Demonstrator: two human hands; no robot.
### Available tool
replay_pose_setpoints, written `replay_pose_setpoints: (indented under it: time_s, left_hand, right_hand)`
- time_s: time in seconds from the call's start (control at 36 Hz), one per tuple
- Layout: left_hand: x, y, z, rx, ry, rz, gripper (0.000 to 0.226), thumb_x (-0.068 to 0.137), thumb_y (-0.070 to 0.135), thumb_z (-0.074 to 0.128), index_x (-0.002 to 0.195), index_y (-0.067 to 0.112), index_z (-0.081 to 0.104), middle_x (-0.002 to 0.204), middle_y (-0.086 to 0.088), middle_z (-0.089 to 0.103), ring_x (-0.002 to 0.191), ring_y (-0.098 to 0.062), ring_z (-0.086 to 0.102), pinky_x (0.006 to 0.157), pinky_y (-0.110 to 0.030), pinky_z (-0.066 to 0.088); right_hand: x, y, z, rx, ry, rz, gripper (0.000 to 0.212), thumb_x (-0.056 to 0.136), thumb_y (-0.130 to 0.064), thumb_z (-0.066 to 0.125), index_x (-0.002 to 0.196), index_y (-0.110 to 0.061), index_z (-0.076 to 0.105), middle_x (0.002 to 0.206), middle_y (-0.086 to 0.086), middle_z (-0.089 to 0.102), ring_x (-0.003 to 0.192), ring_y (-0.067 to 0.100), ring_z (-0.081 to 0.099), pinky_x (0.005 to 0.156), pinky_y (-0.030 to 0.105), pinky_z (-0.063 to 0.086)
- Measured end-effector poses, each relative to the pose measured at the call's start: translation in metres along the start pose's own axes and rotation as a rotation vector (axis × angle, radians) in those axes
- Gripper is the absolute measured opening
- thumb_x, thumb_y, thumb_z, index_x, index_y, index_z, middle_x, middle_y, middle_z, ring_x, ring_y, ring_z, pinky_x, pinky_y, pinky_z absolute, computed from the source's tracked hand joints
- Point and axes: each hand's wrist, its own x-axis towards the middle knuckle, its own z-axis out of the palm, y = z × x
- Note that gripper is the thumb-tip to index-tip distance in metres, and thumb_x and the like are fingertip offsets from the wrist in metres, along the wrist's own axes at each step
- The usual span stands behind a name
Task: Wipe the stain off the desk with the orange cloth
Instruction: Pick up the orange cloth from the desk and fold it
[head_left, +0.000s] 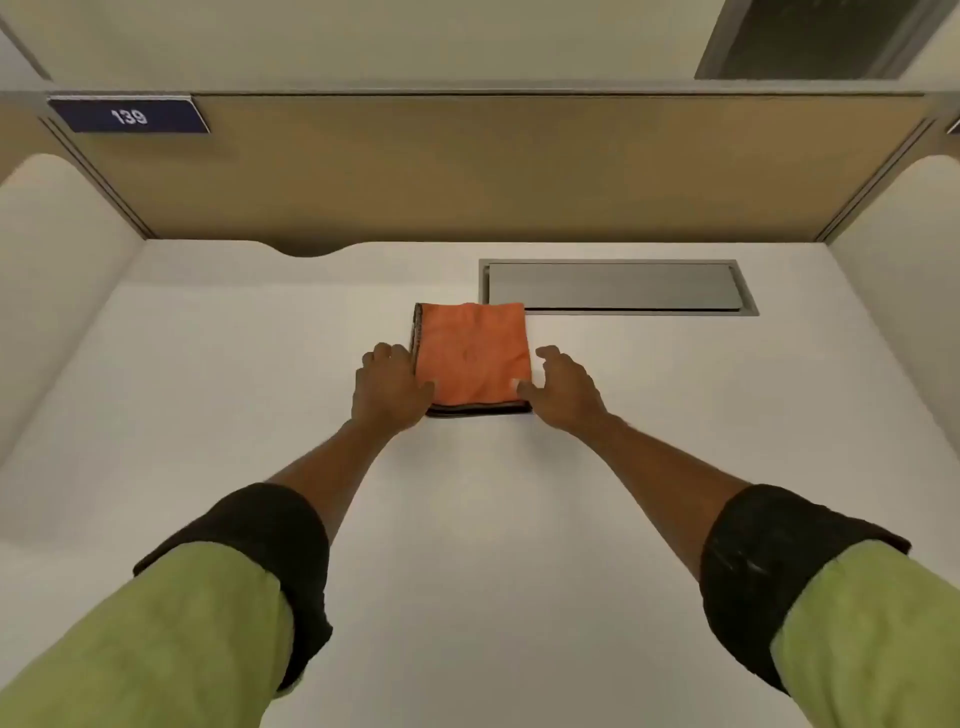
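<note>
orange microfibre cloth (472, 356), folded square with dark edging, lies flat mid-desk, its 1 o'clock corner touching the grey metal cable hatch (618, 287). left hand (390, 387) rests loosely curled at 9 o'clock, right hand (563, 387) spread at 3, neither pinching. light, limp, likely to unfold; best gathered across the stacked near edge. white desk (467, 519) shows no visible stain.

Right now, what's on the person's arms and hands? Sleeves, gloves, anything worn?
Both hands are bare: the left hand and right hand show no gloves, rings or watch. Each arm wears a light green sleeve rolled back above the forearm, showing a dark, almost black cuff lining. Forearms are uncovered.
</note>
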Motion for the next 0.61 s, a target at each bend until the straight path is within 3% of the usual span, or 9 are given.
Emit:
replay_pose_setpoints:
  time_s: [0.14,0.25,0.31,0.36,0.44,0.56,0.61]
  left_hand:
    - [0.022,-0.003,-0.001,-0.252,-0.04,-0.12,0.047,0.097,0.035,0.073,0.125,0.0,0.059,0.122,-0.015,0.067,0.117,-0.037,0.063,0.087,-0.039,0.047]
    - [0.035,0.003,0.001,-0.368,-0.066,-0.211,0.049,0.098,0.037,0.072,0.131,0.004,0.057,0.118,-0.009,0.062,0.117,-0.035,0.063,0.094,-0.044,0.055]
    - [0.041,0.009,0.0,-0.463,-0.061,-0.299,0.058,0.098,0.037,0.074,0.141,0.003,0.053,0.13,-0.012,0.061,0.124,-0.034,0.062,0.093,-0.043,0.055]
    - [0.048,0.013,0.0,-0.513,-0.053,-0.357,0.058,0.098,0.034,0.075,0.14,-0.002,0.056,0.136,-0.015,0.063,0.125,-0.036,0.063,0.081,-0.041,0.054]
    - [0.059,0.014,0.004,-0.588,-0.091,-0.419,0.048,0.092,0.031,0.082,0.123,-0.001,0.065,0.126,-0.022,0.069,0.109,-0.036,0.069,0.065,-0.034,0.054]
    - [0.063,0.014,0.007,-0.682,-0.07,-0.45,0.02,0.089,0.023,0.085,0.095,0.009,0.072,0.109,-0.013,0.075,0.103,-0.034,0.073,0.082,-0.039,0.062]
    - [0.06,0.014,0.006,-0.775,-0.067,-0.479,0.016,0.087,0.018,0.087,0.089,0.01,0.073,0.104,-0.01,0.077,0.101,-0.034,0.076,0.089,-0.045,0.065]
  right_hand:
    - [0.021,-0.014,0.004,0.059,0.015,0.102,0.082,0.089,-0.043,0.077,0.156,-0.015,0.039,0.148,0.011,0.059,0.135,0.034,0.057,0.109,0.046,0.048]
    - [0.036,-0.025,0.007,0.117,0.049,0.14,0.071,0.086,-0.032,0.076,0.149,-0.017,0.049,0.135,0.009,0.068,0.126,0.033,0.063,0.104,0.043,0.052]
    - [0.045,-0.028,0.008,0.175,0.076,0.172,0.071,0.086,-0.03,0.077,0.149,-0.015,0.049,0.134,0.009,0.068,0.125,0.032,0.063,0.104,0.045,0.053]
    - [0.051,-0.031,0.009,0.22,0.093,0.218,0.072,0.086,-0.027,0.08,0.148,-0.011,0.048,0.137,0.01,0.065,0.126,0.033,0.062,0.105,0.046,0.053]
    - [0.054,-0.033,0.007,0.226,0.07,0.265,0.066,0.085,-0.023,0.084,0.14,-0.005,0.052,0.137,0.014,0.062,0.124,0.034,0.061,0.102,0.043,0.054]
    - [0.053,-0.031,0.008,0.281,0.103,0.247,0.054,0.083,-0.02,0.087,0.129,-0.006,0.063,0.126,0.012,0.07,0.115,0.032,0.067,0.097,0.041,0.057]
    - [0.052,-0.027,0.009,0.354,0.149,0.239,0.062,0.08,-0.021,0.088,0.135,-0.014,0.06,0.122,0.007,0.071,0.114,0.029,0.068,0.098,0.045,0.057]
